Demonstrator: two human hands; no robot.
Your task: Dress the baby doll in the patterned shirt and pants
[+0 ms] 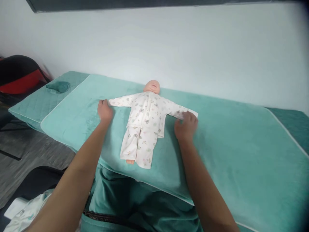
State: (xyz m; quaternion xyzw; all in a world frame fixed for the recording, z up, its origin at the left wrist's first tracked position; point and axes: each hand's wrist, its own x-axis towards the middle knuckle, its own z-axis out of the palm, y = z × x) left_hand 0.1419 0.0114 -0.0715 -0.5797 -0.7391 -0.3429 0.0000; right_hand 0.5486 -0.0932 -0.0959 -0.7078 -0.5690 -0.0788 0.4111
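Observation:
A baby doll (152, 87) lies on its back on a green padded bed (229, 145), its arms out to both sides. It wears a white printed long-sleeved top (147, 109) and matching pants (140, 145). Bare toes show below one pant leg; the other foot is hidden. At the cuff of the sleeve on the left, my left hand (105, 111) is closed with its fingertips on the fabric. My right hand (186, 127) has its fingers curled over the other sleeve (177, 110) near the cuff, slightly blurred.
A white wall (169, 48) runs behind the bed. The bed's left end has a face hole (59, 87). A black and red chair (21, 77) stands beyond it. At lower left, another black chair (38, 177) holds cloth and a white object (15, 207).

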